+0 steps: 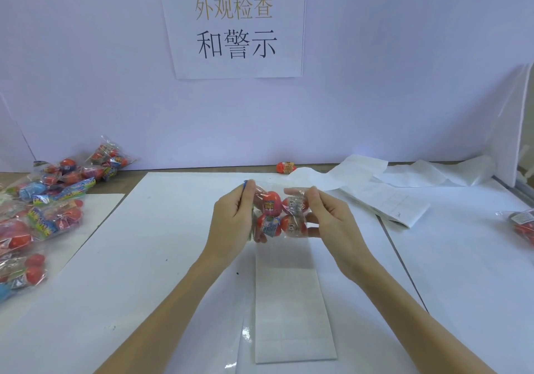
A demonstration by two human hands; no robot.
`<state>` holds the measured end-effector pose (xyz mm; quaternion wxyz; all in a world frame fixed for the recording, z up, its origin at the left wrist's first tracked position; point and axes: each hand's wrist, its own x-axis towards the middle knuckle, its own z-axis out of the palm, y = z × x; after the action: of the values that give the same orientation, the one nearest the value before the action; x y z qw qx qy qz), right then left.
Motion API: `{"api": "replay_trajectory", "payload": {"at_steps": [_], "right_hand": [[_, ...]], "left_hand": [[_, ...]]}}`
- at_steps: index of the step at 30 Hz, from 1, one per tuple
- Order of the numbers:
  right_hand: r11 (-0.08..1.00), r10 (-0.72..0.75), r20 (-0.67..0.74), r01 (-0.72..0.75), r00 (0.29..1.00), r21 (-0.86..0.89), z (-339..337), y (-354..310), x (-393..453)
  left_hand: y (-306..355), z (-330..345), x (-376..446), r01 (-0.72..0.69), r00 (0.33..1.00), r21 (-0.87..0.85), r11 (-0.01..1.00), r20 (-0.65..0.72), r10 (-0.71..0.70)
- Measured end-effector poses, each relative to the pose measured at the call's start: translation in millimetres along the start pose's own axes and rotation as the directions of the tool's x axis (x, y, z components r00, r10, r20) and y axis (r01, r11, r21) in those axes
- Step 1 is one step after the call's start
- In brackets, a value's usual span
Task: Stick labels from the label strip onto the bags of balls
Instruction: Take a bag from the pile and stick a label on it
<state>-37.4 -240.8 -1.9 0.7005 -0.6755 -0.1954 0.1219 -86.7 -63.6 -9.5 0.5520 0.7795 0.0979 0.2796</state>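
The bag of balls [281,214] was held up between both hands, above the far end of the label strip [294,301], which lay flat on the white surface [144,258] and ran from under the bag toward the person. The clear bag showed four red balls with printed wrappers. The left hand [234,223] gripped the bag's left edge, fingers curled round it with the thumb on top near a blue bit at the bag's upper corner. The right hand [326,217] pinched the bag's right edge, thumb at the top and fingers folded below and behind. Well to the left of the held bag a pile of filled bags [43,206] lay on the surface. Beyond the bag, by the back wall, sat a lone red ball [285,167], with loose white backing paper [390,183] trailing to its right. Another bag [523,223] lay at the far right edge. A printed sign [235,27] hung on the wall above.
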Motion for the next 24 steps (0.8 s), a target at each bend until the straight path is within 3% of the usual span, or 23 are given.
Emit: {"api": "replay_trajectory", "payload": {"at_steps": [4,8,14,20,24], "right_hand": [[0.994,0.092,0.120,-0.098,0.989,0.044,1.7,-0.1,-1.0],[0.997,0.069,0.039,-0.070,0.997,0.028,-1.3,-0.5,1.0],[0.968,-0.048,0.058,0.061,0.997,-0.245,1.8,1.0,-1.9],[0.973,-0.065,0.017,0.067,0.998,-0.222,1.6,-0.1,-2.6],[0.986,0.049,0.113,-0.030,0.992,-0.163,1.2,-0.2,-1.1]], "left_hand": [[-1.1,-1.8,0.3,0.036,0.999,0.005,0.999,-0.023,-0.035],[-0.3,-4.8,1.6,0.021,1.000,-0.031,0.999,-0.003,-0.021],[8.4,-12.1,1.9,0.057,0.953,-0.118,0.991,0.301,-0.019],[6.3,-7.5,3.1,0.065,0.987,-0.168,0.984,0.157,-0.038],[3.9,-6.0,3.9,0.069,0.997,-0.191,0.979,0.045,-0.062]]}}
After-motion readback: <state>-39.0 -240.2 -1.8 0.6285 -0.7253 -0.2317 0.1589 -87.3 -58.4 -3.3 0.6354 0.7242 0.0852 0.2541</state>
